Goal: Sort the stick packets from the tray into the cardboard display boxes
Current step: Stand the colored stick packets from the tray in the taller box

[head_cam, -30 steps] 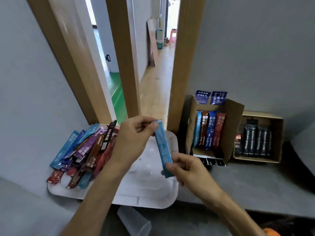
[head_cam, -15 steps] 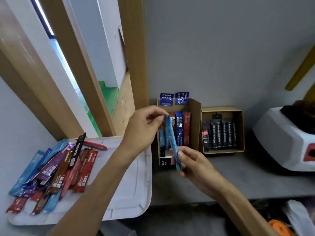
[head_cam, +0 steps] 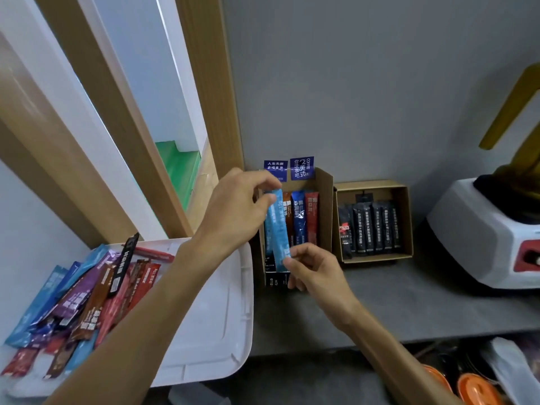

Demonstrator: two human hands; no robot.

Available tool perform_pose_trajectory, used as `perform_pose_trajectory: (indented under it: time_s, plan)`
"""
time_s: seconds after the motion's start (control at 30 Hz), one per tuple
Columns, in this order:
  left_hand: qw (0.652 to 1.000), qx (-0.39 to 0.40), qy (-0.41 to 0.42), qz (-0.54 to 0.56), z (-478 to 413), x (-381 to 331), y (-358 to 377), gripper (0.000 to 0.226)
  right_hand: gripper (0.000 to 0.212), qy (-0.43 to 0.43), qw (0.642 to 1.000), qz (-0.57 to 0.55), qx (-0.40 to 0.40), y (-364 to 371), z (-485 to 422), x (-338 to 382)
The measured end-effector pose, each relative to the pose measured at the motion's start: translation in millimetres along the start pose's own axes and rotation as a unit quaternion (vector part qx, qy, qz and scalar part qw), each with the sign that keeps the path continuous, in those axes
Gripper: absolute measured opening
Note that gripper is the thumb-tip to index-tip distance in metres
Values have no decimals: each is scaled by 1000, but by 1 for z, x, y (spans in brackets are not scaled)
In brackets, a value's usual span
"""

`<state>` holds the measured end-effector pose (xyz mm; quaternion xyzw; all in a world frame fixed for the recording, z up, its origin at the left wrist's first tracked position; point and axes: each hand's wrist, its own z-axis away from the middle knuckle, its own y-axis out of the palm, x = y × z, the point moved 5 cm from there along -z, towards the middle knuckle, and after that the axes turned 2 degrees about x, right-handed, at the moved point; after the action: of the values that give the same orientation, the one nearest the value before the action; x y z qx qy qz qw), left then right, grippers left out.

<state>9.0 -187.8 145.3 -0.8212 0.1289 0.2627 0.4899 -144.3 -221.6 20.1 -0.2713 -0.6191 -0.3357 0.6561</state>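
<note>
Grey bench (head_cam: pixel 380 302), insertion step: my left fingers (head_cam: pixel 264 182) and right fingers (head_cam: pixel 292 261) pinch the light-blue stick packet (head_cam: pixel 279 229); next, seat it in the display box (head_cam: pixel 325 206).

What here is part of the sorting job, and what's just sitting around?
Part of the job:
- blue packet, pinched by left hand and right hand
- packet pile
- white tray
- coloured-packet box
- black-packet box

Just lying about:
- white appliance
- orange lids
</note>
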Motion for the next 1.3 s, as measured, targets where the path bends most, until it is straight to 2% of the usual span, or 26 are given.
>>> perform_pose_trajectory:
  time_s: [0.07,0.17,0.27,0.33,0.43,0.53,0.67,0.8,0.97,1.13,1.3]
  plan:
    - [999,-9,11,-35,-5,-1,-5,21,5,-5,999,-26,-30,-7,0,0]
    - [999,-19,-20,24,2,7,-15,24,5,-77,987,-55,-128,-41,2,32]
    - [996,8,-61,69,29,18,1,17,9,-165,972,32,-164,-61,-3,89]
    - [995,3,-78,65,49,25,22,10,10,-195,960,145,-143,-53,-16,117]
    - [989,-6,-137,47,68,40,46,10,15,-185,926,322,-66,-21,-37,127]
    - [979,-31,-189,63,76,57,56,19,21,-170,899,404,-26,-3,-54,123]
    - [968,-45,-226,97,78,70,77,41,33,-125,882,453,20,11,-83,105]
    - [948,-61,-282,136,82,76,106,58,37,-93,882,460,43,19,-102,85]
    - [931,-81,-321,154,88,83,126,48,39,-100,884,453,54,22,-109,70]
    - [924,-89,-336,159,83,80,127,35,44,-139,866,480,26,19,-113,57]
    - [922,-110,-339,149,83,73,125,34,44,-167,844,509,17,17,-117,49]
